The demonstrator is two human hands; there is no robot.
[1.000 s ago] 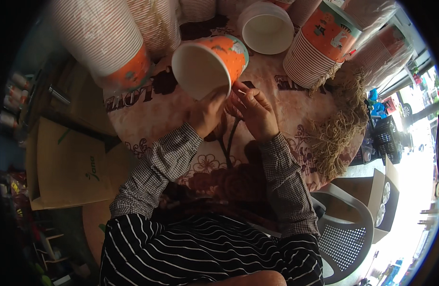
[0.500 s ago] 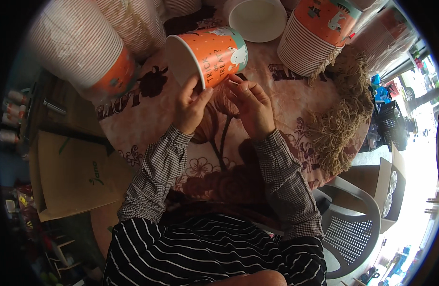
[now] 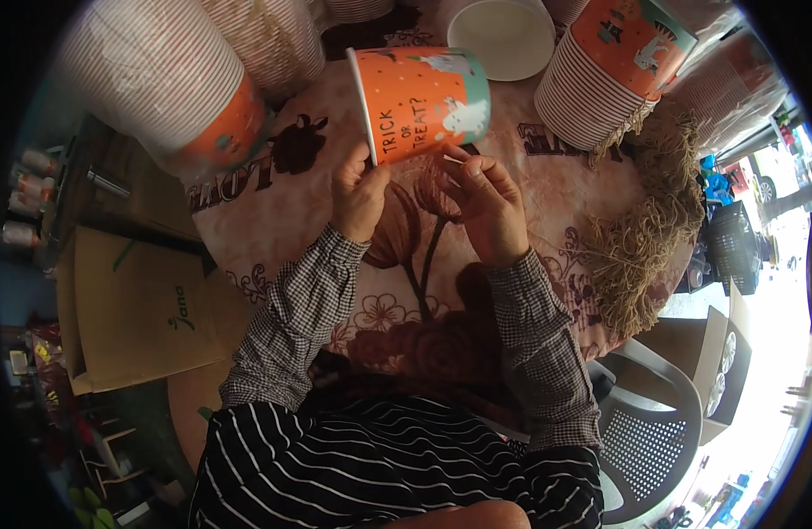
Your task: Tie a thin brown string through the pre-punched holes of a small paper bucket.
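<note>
An orange paper tub (image 3: 423, 97) with a green band and white cartoon figures lies on its side in the air over the table, its white rim toward the left. My left hand (image 3: 360, 198) grips it low at the rim, the thumb outside and the other fingers hidden behind the wall. My right hand (image 3: 487, 204) is under the green base end, with fingers bent and the thumb near the fingertips. Something thin and pale shows at those fingertips, too small to name. Beyond the tub, a white open tub (image 3: 501, 42) shows its inside.
Wrapped stacks of tubs (image 3: 159, 75) stand at the far left, and another stack (image 3: 591, 79) at the far right. A patterned cloth with a tan fringe (image 3: 639, 256) covers the table. A cardboard box (image 3: 141, 309) is at the left, a grey plastic chair (image 3: 653, 423) at the right.
The held tub has turned, so its open mouth no longer shows and more of its printed side faces me. Both hands stay at it. The whole view has shifted slightly.
</note>
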